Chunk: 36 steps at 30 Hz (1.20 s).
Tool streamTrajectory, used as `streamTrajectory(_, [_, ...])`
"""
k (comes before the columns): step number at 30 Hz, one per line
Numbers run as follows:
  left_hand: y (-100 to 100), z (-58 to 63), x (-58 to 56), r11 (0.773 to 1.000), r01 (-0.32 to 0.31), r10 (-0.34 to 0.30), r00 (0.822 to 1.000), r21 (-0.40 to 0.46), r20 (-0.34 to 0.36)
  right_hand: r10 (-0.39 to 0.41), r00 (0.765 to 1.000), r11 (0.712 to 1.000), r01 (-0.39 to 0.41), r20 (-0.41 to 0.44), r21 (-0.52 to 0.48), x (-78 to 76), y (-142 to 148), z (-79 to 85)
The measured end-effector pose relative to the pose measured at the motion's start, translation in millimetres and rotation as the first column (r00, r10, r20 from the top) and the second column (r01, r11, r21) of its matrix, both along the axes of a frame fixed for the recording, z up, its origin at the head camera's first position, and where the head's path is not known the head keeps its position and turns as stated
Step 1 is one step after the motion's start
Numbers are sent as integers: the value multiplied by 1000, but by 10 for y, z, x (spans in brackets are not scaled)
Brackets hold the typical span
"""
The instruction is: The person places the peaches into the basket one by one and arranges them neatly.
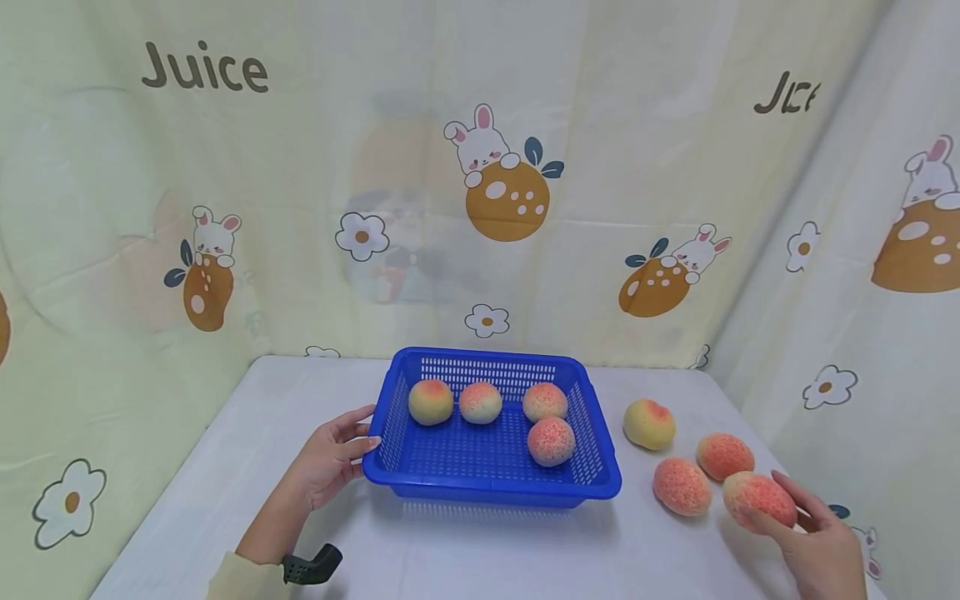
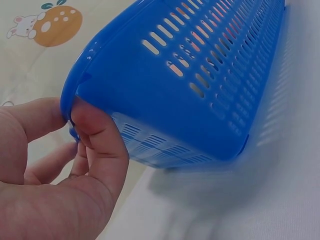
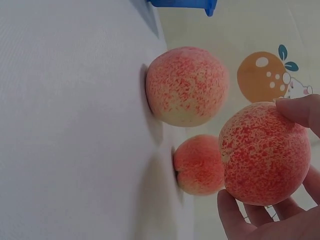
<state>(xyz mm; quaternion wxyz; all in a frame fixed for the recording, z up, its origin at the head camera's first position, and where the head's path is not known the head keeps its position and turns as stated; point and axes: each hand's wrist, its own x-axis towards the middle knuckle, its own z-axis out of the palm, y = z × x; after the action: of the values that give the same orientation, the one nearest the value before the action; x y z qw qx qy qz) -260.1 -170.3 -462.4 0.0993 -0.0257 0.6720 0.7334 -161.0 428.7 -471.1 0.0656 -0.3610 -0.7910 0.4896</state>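
My left hand (image 1: 332,457) grips the left rim of a blue plastic basket (image 1: 480,490), thumb and fingers pinching the edge, as the left wrist view shows up close. Inside the basket lie several peaches, among them a yellowish one (image 1: 431,402) at the left and a redder one (image 1: 551,442) at the right. On the right, my right hand (image 1: 821,533) holds a red-speckled peach (image 3: 265,154) between thumb and fingers, raised off the table in the right wrist view. Two red peaches, a nearer one (image 1: 682,487) and a farther one (image 1: 725,456), sit beside it.
A yellow peach (image 1: 649,425) stands on the white table (image 1: 360,550) just right of the basket. Patterned curtains (image 1: 420,175) with rabbits and fruit enclose the table at the back and both sides. A black band (image 1: 311,567) circles the left wrist.
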Motion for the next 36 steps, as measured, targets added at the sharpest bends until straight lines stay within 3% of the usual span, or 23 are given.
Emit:
streamTrajectory(8, [2,-3,9,1000,-3,3,1000,0,3,4,999,999,-6,-37,-40,11,-167,88])
streamTrajectory(20, [7,-2,12,1000,-9,8,1000,18,16,101,994,995,-101,-43,-4,-7,-365,233])
streamTrajectory(27, [8,-2,13,1000,-13,12,1000,28,16,238,971,967,-233,-37,98,20,-466,300])
streamTrajectory(36, [2,-20,16,999,-5,5,1000,32,7,312,944,944,-296,-109,144,7,-645,329])
